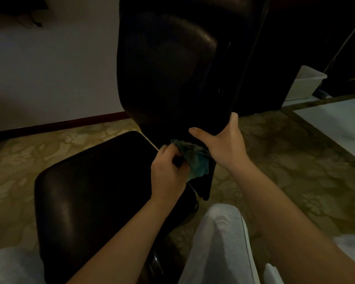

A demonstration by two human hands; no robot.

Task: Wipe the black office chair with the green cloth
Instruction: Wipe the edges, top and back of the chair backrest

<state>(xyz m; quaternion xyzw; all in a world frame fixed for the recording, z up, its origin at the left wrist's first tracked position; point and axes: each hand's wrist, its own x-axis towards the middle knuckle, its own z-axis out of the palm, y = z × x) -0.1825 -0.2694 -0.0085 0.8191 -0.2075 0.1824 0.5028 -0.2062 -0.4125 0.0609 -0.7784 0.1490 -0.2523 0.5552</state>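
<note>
Mid-wipe | left hand (168,169) clutches green cloth (195,160) low on black office chair (164,68) | right hand (223,140) grips its back edge | seat (94,191) likely remaining

Both arms are bare and come in from the bottom of the shot, the left forearm from low centre and the right one from the lower right corner. My left hand (168,171) is balled up with its back to the camera, fingers curled tight round a bunched green cloth (195,160) that pokes out the far side. Just beside it and a bit higher, the right hand (223,142) grips the lower edge of the black office chair (168,68) backrest, thumb splayed out left, fingers hooked behind.
</note>
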